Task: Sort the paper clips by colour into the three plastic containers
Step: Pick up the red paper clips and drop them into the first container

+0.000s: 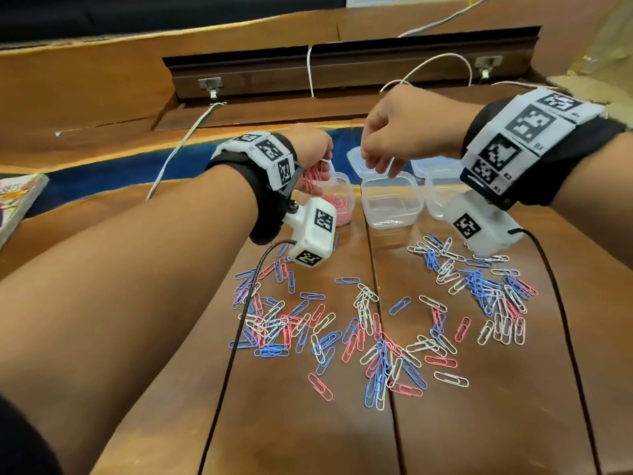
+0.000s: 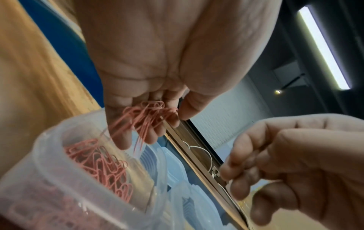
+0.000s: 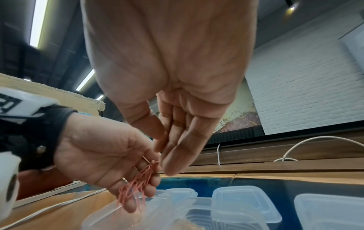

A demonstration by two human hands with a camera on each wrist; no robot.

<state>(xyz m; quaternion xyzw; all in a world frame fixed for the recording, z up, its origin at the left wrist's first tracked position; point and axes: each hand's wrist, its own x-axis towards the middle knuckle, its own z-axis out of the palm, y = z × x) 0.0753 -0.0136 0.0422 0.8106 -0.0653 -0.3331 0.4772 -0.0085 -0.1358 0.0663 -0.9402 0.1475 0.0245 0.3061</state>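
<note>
My left hand (image 1: pixel 320 176) pinches a bunch of pink paper clips (image 1: pixel 312 178) just above the left clear container (image 1: pixel 343 182), which holds a heap of pink clips (image 1: pixel 337 205). In the left wrist view the bunch (image 2: pixel 145 115) hangs along my fingers (image 2: pixel 122 140) over the container's rim (image 2: pixel 45 147). My right hand (image 1: pixel 380 162) hovers above the empty middle container (image 1: pixel 392 219). Its fingers (image 3: pixel 183 147) hang nearly straight and hold nothing. A third container (image 1: pixel 435 200) stands to the right. Loose pink, blue and white clips (image 1: pixel 376 323) are scattered on the wooden table in front.
Clear lids (image 3: pixel 244 200) lie behind the containers on a blue strip. A book (image 1: pixel 20 200) sits at the left edge. A white cable (image 1: pixel 185 145) runs back to a recess in the desk. Black camera cables (image 1: pixel 236 337) trail across the clips.
</note>
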